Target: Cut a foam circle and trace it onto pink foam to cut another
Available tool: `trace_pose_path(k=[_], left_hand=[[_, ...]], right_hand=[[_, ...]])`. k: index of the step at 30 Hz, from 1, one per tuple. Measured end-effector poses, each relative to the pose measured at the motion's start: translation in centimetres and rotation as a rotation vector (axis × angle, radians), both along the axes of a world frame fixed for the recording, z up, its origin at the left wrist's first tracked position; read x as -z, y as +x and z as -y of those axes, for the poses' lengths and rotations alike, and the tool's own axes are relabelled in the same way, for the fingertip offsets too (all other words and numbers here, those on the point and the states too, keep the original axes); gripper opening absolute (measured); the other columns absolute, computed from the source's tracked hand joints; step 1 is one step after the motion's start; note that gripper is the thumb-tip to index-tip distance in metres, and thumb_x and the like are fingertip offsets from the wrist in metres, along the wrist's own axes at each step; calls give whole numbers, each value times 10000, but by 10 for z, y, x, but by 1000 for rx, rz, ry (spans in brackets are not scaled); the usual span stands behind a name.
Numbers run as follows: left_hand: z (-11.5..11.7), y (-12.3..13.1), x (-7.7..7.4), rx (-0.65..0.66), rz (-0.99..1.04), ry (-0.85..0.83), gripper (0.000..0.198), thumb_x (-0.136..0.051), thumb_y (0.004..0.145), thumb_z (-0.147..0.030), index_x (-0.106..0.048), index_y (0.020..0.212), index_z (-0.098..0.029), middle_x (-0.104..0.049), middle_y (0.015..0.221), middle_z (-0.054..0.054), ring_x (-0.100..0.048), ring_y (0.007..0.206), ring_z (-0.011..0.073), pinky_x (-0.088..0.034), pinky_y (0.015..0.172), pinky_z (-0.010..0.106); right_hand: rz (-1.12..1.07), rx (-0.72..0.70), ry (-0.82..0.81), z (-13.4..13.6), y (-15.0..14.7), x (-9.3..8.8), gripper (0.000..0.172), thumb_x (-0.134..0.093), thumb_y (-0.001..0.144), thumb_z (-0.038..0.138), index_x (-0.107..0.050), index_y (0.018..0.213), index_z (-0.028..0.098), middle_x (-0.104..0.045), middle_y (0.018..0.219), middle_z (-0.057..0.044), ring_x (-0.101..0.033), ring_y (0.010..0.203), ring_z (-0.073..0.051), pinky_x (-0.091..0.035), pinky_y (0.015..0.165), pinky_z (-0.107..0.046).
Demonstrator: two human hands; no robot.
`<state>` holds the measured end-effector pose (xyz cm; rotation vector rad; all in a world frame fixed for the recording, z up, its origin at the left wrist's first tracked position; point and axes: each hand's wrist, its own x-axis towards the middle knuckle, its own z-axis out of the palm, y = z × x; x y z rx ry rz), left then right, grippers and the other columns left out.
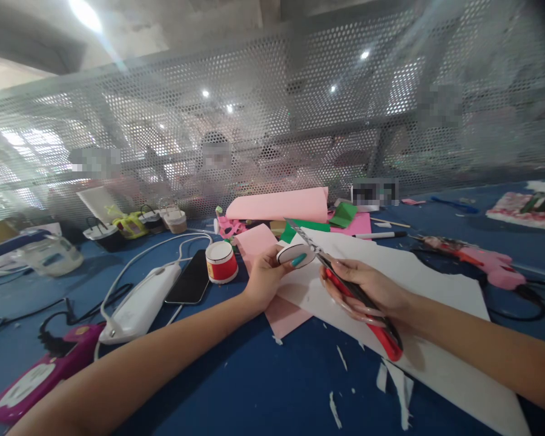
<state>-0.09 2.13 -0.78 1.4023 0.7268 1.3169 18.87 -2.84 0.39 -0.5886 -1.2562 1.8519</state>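
Between the thumb and fingers of my left hand (266,278) is a small white paper disc (290,257) with a dark outline along its edge. My right hand (367,284) is wrapped round a pair of pliers-like cutters (345,287) with red and black handles; their metal jaws (302,233) point up and left, close beside the disc. Below both hands lies a large white sheet (422,284), partly over a pink paper sheet (281,321). A red and white paper cup (221,263) stands upside down to the left of my left hand.
A black phone (189,278) and a white power strip (140,303) with cables lie on the left, near a purple device (45,375). On the right rests a pink glue gun (476,257). A perforated metal screen (272,121) rises behind. White paper scraps (399,387) lie in front.
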Motion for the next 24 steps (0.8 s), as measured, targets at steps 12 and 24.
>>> trace_pose_path(k=[12, 24], left_hand=[[3, 0, 0, 79, -47, -65, 331, -825, 564, -265, -612, 782, -135, -638, 719, -1, -564, 669, 115, -423, 639, 237], [0, -1, 0, -9, 18, -71, 293, -788, 584, -237, -619, 806, -148, -637, 740, -3, -557, 676, 118, -437, 630, 231]], right_hand=[[-5, -53, -30, -1, 2, 1, 253, -477, 917, 379, -557, 827, 156, -535, 502, 59, -240, 225, -16, -278, 233, -130], [-31, -127, -29, 0, 1, 2, 264, -449, 933, 363, -560, 822, 150, -548, 518, 52, -254, 216, -13, -303, 234, -128]])
